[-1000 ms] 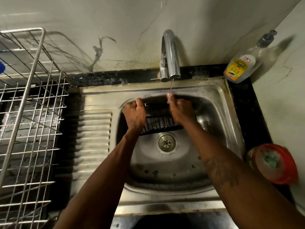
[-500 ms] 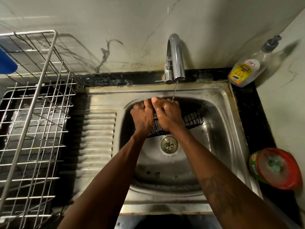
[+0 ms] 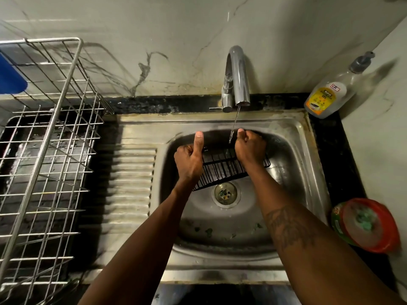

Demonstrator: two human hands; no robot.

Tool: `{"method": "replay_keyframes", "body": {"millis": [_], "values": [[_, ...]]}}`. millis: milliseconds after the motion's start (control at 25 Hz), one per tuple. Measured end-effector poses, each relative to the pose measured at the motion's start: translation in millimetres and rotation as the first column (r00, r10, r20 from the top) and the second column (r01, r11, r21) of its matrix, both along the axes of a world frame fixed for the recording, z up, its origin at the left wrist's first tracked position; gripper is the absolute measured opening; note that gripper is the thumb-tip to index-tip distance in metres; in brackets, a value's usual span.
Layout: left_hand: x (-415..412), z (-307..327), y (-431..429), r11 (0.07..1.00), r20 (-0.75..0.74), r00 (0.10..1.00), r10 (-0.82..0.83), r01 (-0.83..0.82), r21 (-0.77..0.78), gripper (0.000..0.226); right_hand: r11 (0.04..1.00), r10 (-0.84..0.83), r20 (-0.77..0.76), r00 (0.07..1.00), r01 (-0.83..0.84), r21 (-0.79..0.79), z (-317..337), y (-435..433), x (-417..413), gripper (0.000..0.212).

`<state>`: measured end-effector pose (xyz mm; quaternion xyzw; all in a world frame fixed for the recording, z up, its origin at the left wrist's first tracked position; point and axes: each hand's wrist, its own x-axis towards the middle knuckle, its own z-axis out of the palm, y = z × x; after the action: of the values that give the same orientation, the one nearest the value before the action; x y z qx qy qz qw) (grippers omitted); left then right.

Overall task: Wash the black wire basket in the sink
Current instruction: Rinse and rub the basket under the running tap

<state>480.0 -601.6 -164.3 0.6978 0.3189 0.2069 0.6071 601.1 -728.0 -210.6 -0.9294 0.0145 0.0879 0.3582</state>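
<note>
Cannot see the left end of the black wire basket (image 3: pixel 222 170), covered by the left hand (image 3: pixel 189 164); same for a stretch of its far rim, under the right hand (image 3: pixel 250 148). Cannot tell how the fingers of either hand lie, curled away on the far side. Cannot read the label on the soap bottle (image 3: pixel 323 100), too blurred. Smeared by blur as well: the red-rimmed tub (image 3: pixel 370 225), contents unclear. Cut off by the left edge: the dish rack (image 3: pixel 55 150) and a blue thing (image 3: pixel 11 78), not identifiable.
</note>
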Motion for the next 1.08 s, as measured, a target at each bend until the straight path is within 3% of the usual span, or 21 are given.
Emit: {"method": "replay_keyframes", "body": {"millis": [80, 160, 240, 320, 440, 520, 640, 760, 880, 960, 1080], "values": [[-0.2, 2.2, 14.5, 0.98, 0.03, 0.985, -0.17, 0.172, -0.097, 0.075, 1.0, 0.0, 0.006, 1.0, 0.0, -0.031, 0.6, 2.2, 7.7, 0.056], [-1.6, 8.2, 31.0, 0.927, -0.021, 0.93, -0.368, 0.365, -0.085, 0.059, 0.999, 0.02, -0.053, 0.998, -0.022, -0.038, 5.3, 3.6, 14.7, 0.059], [-5.3, 6.1, 38.6, 0.902, -0.056, 0.9, -0.432, 0.43, -0.045, 0.045, 0.995, 0.091, -0.086, 0.992, -0.094, -0.025, 5.4, -1.3, 18.9, 0.058], [-7.9, 1.4, 39.8, 0.93, -0.044, 0.93, -0.366, 0.362, -0.067, 0.047, 0.991, 0.129, -0.044, 0.991, -0.127, 0.037, 4.0, -8.2, 18.3, 0.053], [-1.2, 2.7, 34.3, 0.97, -0.07, 0.967, -0.244, 0.243, -0.027, 0.056, 0.998, 0.031, 0.025, 0.999, -0.032, 0.051, 8.9, -3.5, 16.3, 0.044], [8.5, 4.8, 29.9, 0.993, -0.179, 0.982, -0.064, 0.08, 0.083, 0.058, 0.998, 0.059, -0.095, 0.994, -0.062, -0.03, 18.3, 7.5, 17.4, 0.04], [26.8, 0.4, 23.5, 0.983, -0.331, 0.925, 0.184, -0.175, 0.058, 0.057, 0.983, 0.134, -0.283, 0.95, -0.164, -0.085, 23.3, 20.2, 12.9, 0.046], [39.6, -3.3, 15.7, 0.921, -0.47, 0.818, 0.332, -0.389, -0.026, 0.05, 0.993, 0.015, -0.307, 0.952, -0.048, -0.103, 27.9, 35.8, -4.1, 0.061], [41.1, -2.3, 11.1, 0.89, -0.532, 0.805, 0.263, -0.415, -0.188, 0.054, 0.99, 0.057, -0.337, 0.94, -0.098, -0.105, 40.3, 57.1, -31.3, 0.081], [44.3, -5.5, 13.4, 0.839, -0.534, 0.802, 0.268, -0.466, -0.279, 0.052, 0.977, 0.147, -0.335, 0.931, -0.191, -0.1, 49.7, 69.9, -46.7, 0.081], [38.5, -3.0, 14.7, 0.774, -0.473, 0.842, 0.26, -0.474, -0.419, 0.047, 0.983, 0.131, -0.33, 0.935, -0.166, -0.08, 51.2, 80.1, -47.6, 0.08]]}}
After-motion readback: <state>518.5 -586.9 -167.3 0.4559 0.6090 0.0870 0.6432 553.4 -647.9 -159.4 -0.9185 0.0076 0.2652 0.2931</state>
